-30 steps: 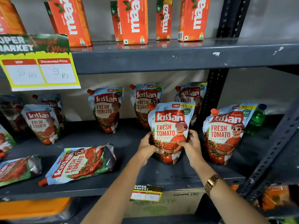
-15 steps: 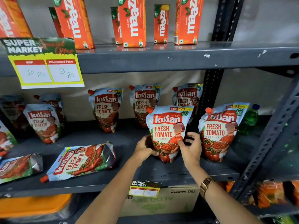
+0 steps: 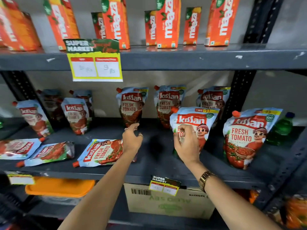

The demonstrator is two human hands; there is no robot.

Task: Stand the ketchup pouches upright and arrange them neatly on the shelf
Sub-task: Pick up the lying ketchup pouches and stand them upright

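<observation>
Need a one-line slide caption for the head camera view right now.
Both hands, left hand and right hand, open above the ketchup shelf; front pouch upright, three pouches lying flat.

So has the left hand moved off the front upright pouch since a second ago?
Yes. The left hand has left that upright pouch and moved left, now over the lying pouch.

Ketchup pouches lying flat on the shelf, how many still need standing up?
3, all along the front edge: one at far left, cut off by the frame; one beside it; one under the left hand. More may lie out of view to the left.
</observation>
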